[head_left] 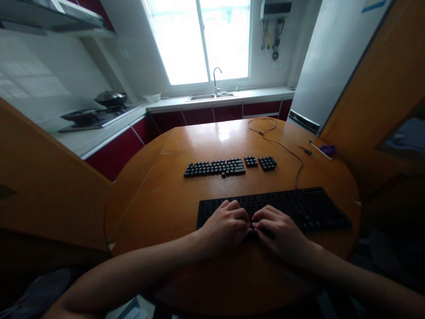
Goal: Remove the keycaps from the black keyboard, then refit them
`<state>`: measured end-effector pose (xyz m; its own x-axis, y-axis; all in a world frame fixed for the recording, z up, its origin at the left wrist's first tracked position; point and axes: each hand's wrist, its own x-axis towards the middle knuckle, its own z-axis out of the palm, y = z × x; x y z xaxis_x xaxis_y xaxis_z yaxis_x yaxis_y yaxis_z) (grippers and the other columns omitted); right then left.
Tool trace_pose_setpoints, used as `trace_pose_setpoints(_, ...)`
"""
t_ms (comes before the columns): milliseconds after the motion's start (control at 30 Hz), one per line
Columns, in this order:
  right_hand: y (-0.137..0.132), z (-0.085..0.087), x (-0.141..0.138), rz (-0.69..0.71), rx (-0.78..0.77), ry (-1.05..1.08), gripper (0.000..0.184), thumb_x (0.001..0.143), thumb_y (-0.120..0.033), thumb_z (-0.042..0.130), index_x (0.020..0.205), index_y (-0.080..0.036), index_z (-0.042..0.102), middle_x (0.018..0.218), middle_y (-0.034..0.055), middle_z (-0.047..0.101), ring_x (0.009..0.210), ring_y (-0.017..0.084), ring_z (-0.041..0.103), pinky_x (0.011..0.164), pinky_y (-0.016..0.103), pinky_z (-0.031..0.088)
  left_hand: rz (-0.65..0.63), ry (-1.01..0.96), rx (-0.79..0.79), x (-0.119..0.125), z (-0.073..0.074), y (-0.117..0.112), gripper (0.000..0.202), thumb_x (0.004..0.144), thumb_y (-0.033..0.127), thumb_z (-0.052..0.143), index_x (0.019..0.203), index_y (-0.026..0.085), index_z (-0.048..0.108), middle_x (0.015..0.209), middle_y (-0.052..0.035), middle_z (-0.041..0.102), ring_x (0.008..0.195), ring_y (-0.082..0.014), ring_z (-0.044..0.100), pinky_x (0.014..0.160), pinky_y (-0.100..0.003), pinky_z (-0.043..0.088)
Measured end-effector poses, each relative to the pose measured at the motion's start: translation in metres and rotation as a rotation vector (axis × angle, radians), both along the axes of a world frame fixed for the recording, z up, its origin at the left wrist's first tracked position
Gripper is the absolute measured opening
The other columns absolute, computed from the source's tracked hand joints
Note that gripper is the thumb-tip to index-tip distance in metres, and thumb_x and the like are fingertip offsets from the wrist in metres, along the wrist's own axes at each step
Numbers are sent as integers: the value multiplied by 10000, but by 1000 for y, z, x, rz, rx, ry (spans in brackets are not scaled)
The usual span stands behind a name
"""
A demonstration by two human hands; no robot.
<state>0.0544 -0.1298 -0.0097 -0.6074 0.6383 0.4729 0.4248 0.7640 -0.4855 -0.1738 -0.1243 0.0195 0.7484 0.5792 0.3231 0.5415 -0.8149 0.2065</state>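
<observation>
A black keyboard lies at the near side of the wooden table, its bare key positions showing along the top left. Over its front middle, my left hand is closed, thumb and fingers pinched at the board's front edge. Facing it almost tip to tip, my right hand makes a similar pinch. Whatever sits between the fingertips is dark and too small to name. Beyond the board, loose black keycaps are laid out in keyboard order, with two smaller keycap blocks to their right.
From the keyboard a cable runs back across the round wooden table. At the right lie a thin white stick, a small dark tool and a purple cloth. Behind are a sink, stove pans and a fridge.
</observation>
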Motion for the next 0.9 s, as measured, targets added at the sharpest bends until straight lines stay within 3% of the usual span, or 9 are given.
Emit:
trace_pose_setpoints(333, -7, 5, -2, -52, 23, -115, 151, 935, -134, 573, 825, -192, 657, 985, 80, 648, 941, 222, 570, 829, 394, 528, -17, 9, -109, 1, 6, -2, 173, 942, 261, 624, 820, 211, 736, 948, -23, 713, 939, -185, 570, 830, -345, 413)
trace_pose_setpoints(467, 6, 19, -1, -61, 25, -38, 105, 925, -146, 597, 886, -198, 680, 986, 77, 660, 941, 220, 576, 842, 385, 524, 36, -122, -129, -7, 12, 23, 162, 954, 275, 624, 893, 236, 769, 942, -20, 732, 910, -180, 594, 853, -345, 441)
trace_pose_setpoints(567, 35, 35, -8, -137, 70, -34, 131, 944, -171, 581, 984, -194, 704, 996, 87, 663, 966, 235, 572, 877, 395, 507, 240, -254, -20, -28, 13, 67, 123, 926, 271, 665, 935, 230, 781, 924, -35, 731, 898, -196, 599, 844, -352, 463)
trace_pose_setpoints(700, 91, 47, -34, -186, 156, -169, 187, 931, -195, 602, 1057, -179, 740, 1053, 97, 660, 1038, 256, 544, 958, 402, 461, 480, -222, 99, -59, 1, 124, 74, 858, 253, 743, 903, 235, 799, 883, -44, 713, 870, -208, 600, 826, -358, 473)
trace_pose_setpoints(800, 130, 43, -57, -202, 186, -316, 200, 922, -190, 603, 1043, -185, 762, 1078, 112, 641, 1063, 261, 521, 962, 381, 434, 503, -173, 107, -70, -13, 143, 77, 821, 269, 787, 891, 244, 806, 890, -45, 703, 885, -213, 594, 828, -354, 480)
trace_pose_setpoints(900, 153, 33, -75, -193, 212, -428, 201, 930, -178, 588, 1021, -175, 767, 1094, 128, 623, 1071, 261, 516, 953, 366, 417, 486, -126, 132, -70, -23, 144, 134, 826, 284, 786, 954, 249, 805, 907, -49, 692, 909, -218, 576, 851, -357, 479)
